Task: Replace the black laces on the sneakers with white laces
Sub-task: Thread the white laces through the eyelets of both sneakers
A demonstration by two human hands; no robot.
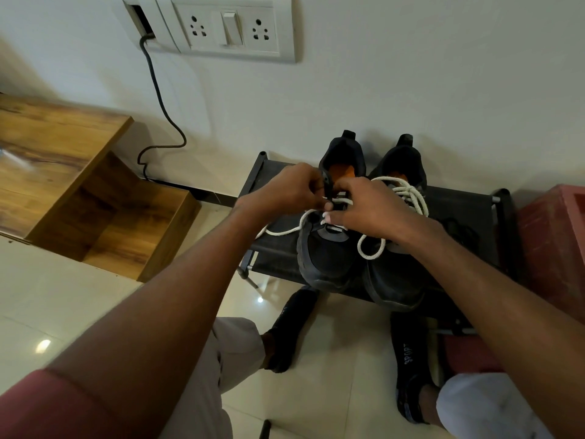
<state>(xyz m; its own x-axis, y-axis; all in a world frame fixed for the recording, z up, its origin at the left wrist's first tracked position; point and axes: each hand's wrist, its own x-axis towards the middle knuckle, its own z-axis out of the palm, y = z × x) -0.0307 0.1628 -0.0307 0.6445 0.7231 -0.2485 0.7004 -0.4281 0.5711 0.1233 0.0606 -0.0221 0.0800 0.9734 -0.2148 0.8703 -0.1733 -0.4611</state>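
Two black sneakers stand side by side on a low black rack (468,210), toes toward me. The left sneaker (326,258) carries a white lace (285,231) threaded through its lower eyelets, its loose ends trailing to both sides. My left hand (285,190) pinches the lace at the shoe's left eyelets. My right hand (367,207) pinches the lace over the tongue, thumb pressed down. The right sneaker (395,280) has a white lace (411,193) laced and bunched near its collar. A dark lace (459,231) lies on the rack to the right.
A wooden cabinet (79,185) stands at the left. A wall socket plate (228,26) with a black cable (161,99) hangs above. A red box (554,242) sits at the right. My feet in black socks (408,365) rest on the tiled floor below the rack.
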